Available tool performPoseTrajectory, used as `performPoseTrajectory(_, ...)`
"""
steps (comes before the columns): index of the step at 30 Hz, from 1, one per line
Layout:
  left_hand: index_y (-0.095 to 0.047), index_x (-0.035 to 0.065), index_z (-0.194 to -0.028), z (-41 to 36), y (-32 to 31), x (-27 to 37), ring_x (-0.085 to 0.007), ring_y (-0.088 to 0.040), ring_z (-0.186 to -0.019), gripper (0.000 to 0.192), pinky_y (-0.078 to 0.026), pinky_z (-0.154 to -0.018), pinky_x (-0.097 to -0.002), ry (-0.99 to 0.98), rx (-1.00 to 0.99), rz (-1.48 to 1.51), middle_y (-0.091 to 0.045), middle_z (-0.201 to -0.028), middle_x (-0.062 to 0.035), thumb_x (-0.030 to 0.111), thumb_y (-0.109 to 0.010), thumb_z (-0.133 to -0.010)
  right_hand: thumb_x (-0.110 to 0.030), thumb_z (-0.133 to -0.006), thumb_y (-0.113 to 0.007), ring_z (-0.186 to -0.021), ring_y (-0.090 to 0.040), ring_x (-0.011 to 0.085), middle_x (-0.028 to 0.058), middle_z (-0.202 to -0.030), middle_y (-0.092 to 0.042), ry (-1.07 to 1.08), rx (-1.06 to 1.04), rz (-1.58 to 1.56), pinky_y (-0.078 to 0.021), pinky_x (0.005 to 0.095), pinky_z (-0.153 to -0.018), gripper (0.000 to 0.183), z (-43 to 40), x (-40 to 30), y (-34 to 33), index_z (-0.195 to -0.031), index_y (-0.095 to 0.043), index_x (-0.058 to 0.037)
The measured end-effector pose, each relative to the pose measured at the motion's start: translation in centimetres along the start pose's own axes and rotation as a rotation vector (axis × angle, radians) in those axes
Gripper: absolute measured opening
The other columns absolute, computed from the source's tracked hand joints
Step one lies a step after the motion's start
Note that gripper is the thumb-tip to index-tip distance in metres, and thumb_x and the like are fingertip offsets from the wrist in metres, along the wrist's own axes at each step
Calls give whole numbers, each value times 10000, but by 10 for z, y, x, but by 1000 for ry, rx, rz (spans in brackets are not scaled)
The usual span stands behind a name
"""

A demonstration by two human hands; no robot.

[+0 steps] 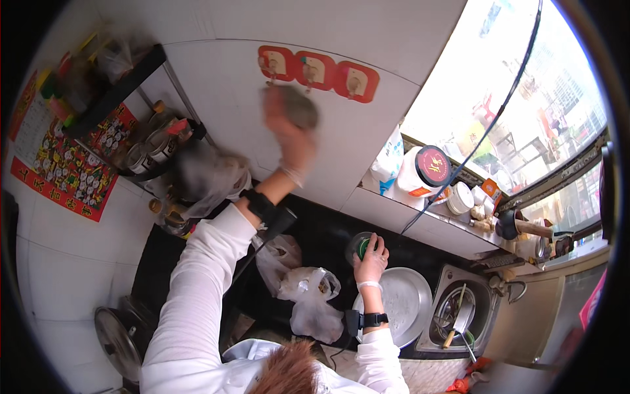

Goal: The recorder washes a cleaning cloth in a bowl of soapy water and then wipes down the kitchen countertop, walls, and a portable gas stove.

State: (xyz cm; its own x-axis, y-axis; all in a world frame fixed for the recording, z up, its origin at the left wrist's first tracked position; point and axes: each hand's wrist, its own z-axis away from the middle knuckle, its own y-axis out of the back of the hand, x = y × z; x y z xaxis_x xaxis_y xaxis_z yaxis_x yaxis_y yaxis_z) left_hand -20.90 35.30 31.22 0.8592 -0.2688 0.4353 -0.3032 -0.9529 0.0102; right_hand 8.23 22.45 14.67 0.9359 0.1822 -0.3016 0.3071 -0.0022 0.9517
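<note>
My left hand, in a clear disposable glove, is raised in front of the white tiled wall, below a row of red-backed wall hooks. It grips a dark greenish, roundish object, too blurred to name. My right hand, gloved too, rests on top of a round clear container with a green part on the black counter. A large round metal tray lies beside my right wrist. Plastic bags with food in them lie on the counter between my arms.
Jars and tubs line the windowsill at the right. A metal sink holds bowls and utensils. A rack with jars and bags stands at the left, above a lidded pot. A black cable hangs before the window.
</note>
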Motion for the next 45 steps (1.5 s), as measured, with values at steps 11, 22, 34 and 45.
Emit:
performPoseTrajectory(11, -414, -53, -1300, -81, 43, -104, -307, -502, -1150, 459, -365, -1060, -456, 194, 313, 89, -473, -1246, -189, -71, -476, -846, -202, -719, -791, -1240, -425, 400, 135, -1463, -375, 41, 8, -5, -427, 491, -989, 909, -2, -7, -1, -1486, -321, -78)
performPoseTrajectory(22, -252, 4, -1470, -137, 36, -26, -348, -284, -1411, 661, -222, -1180, -400, -95, 53, 70, -266, -1504, -204, -117, -481, -863, -215, -726, -792, -1247, -418, 409, 142, -1475, -355, 28, -35, 11, -411, 500, -1012, 924, -3, 6, -3, -1497, -298, -89)
performPoseTrajectory(34, -358, 10, -1408, -185, 81, -79, -398, -318, -1388, 681, -257, -1169, -453, -424, -178, -199, -351, -1477, -184, -76, -619, -784, -224, -722, -797, -1268, -416, 398, 137, -1470, -370, 40, -9, -12, -418, 486, -1010, 899, -3, 8, -1, -1478, -331, -84)
performPoseTrajectory(45, -444, 337, -1412, -230, 11, 126, -198, -276, -1456, 751, -264, -1177, -542, -1256, -663, -330, -316, -1557, 105, 239, -772, -744, -233, -730, -790, -1288, -405, 396, 134, -1483, -365, 52, 19, -21, -405, 483, -1027, 908, -3, 13, 3, -1491, -318, -84)
